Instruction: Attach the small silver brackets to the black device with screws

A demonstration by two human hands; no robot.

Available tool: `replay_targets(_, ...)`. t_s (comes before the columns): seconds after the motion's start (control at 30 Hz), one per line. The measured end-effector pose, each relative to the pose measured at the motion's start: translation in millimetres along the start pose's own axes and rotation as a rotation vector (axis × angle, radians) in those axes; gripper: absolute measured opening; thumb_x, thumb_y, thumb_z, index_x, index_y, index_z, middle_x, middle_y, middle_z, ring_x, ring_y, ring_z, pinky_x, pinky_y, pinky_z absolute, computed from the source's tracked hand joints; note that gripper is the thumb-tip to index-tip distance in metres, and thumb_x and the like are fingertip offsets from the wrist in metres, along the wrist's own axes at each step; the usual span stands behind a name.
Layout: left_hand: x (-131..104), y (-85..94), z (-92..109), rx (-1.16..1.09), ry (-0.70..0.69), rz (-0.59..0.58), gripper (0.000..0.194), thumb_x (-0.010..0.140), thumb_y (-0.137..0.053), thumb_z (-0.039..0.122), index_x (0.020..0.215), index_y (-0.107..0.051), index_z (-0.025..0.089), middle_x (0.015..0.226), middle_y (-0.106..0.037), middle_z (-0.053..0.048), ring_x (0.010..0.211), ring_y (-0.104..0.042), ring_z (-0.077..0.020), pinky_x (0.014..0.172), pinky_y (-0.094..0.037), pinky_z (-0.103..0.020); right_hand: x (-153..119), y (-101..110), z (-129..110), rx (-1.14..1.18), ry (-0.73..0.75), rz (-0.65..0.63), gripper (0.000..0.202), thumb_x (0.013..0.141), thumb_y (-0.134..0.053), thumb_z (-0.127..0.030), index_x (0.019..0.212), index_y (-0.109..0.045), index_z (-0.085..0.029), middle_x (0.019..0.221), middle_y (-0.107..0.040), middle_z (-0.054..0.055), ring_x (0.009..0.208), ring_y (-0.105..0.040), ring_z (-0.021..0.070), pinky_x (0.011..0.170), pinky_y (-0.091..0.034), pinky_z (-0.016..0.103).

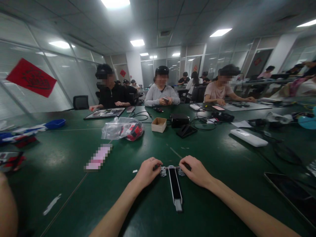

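Note:
A long, narrow black-and-white device [175, 186] lies on the green table, its pale grey end towards me. Small grey metal-looking pieces stick out on both sides of its far end. My left hand [148, 171] is closed, with thumb and fingertips pinching the outer edge of the left grey piece [163, 171]. On the other side, my right hand [196, 171] curls its fingers closed on the right grey piece [181, 171]. The fingertips partly cover the outer ends of both pieces, and I cannot tell exactly what these parts are.
Beyond my hands stand an open small box [159, 125], a clear bag with red items [130, 129] and a black box [179, 120]. A white device [248, 137] and a dark tablet-like panel [293, 196] lie to the right. Several people sit across the table.

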State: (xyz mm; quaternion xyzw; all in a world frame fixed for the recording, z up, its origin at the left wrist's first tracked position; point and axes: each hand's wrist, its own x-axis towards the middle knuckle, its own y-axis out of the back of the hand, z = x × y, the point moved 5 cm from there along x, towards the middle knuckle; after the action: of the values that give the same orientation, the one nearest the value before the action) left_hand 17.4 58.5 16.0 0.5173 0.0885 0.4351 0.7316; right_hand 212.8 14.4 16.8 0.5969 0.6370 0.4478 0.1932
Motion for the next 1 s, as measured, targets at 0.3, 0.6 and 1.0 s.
replay_targets(0.3,-1,-0.7,7,-0.022,0.009,-0.059,0.021,0.085,-0.052,0.02,0.099,-0.069,0.021,0.088,-0.064,-0.003,0.076,-0.058,-0.013,0.071,-0.043,-0.022,0,-3,-4,-0.001,0.004,-0.047,0.019,0.086,-0.048,-0.03,0.086,-0.062,-0.018,0.081,-0.061,0.004,0.076,-0.054,0.0168,0.071,-0.043,0.033)
replay_targets(0.6,-2,-2.3,11,-0.039,0.009,-0.098,0.024,0.089,-0.049,0.024,0.103,-0.068,0.022,0.089,-0.064,-0.003,0.081,-0.058,-0.0143,0.074,-0.043,-0.024,0,-3,-3,0.019,0.016,-0.052,0.013,0.082,-0.051,-0.025,0.085,-0.062,-0.018,0.081,-0.062,0.003,0.075,-0.054,0.0162,0.071,-0.042,0.032)
replay_targets(1.0,-2,-3.9,12,-0.05,0.081,-0.087,0.015,0.084,-0.054,0.022,0.091,-0.067,0.021,0.081,-0.066,0.0,0.073,-0.058,-0.0138,0.067,-0.04,-0.023,-1,-7,2,0.015,-0.01,-0.056,0.016,0.085,-0.049,-0.027,0.091,-0.061,-0.019,0.078,-0.06,0.002,0.072,-0.053,0.0158,0.069,-0.042,0.032)
